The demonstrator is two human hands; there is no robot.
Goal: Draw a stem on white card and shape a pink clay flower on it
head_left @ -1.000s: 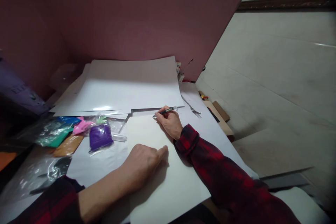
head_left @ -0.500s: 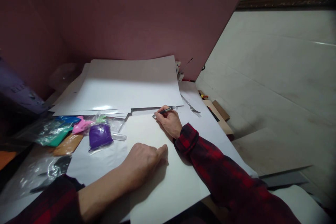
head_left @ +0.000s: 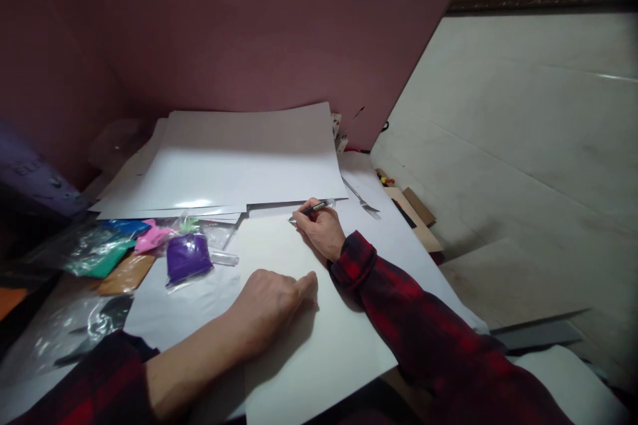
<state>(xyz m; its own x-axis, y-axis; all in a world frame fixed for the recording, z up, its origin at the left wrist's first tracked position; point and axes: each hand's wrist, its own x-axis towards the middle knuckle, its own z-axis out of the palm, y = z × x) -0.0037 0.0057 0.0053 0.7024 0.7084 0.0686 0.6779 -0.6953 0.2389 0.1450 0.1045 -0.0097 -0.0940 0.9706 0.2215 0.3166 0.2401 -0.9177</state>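
Observation:
My right hand is closed in a writing grip around a dark pen with a clear end. The pen's tip is at the far part of a cream paper sheet, and I cannot make out any mark there. My left hand rests palm down on the middle of the same sheet, nearer to me. Its index finger is stretched out, while the other fingers curl and are partly hidden underneath.
Large white sheets lie stacked at the back against the pink wall. A fork is on the right of the table. To the left are a purple packet, a clear tube and several coloured bags, including a brown packet.
The view has shifted very slightly. Both hands keep their places on the sheet, and the pen stays in my right hand.

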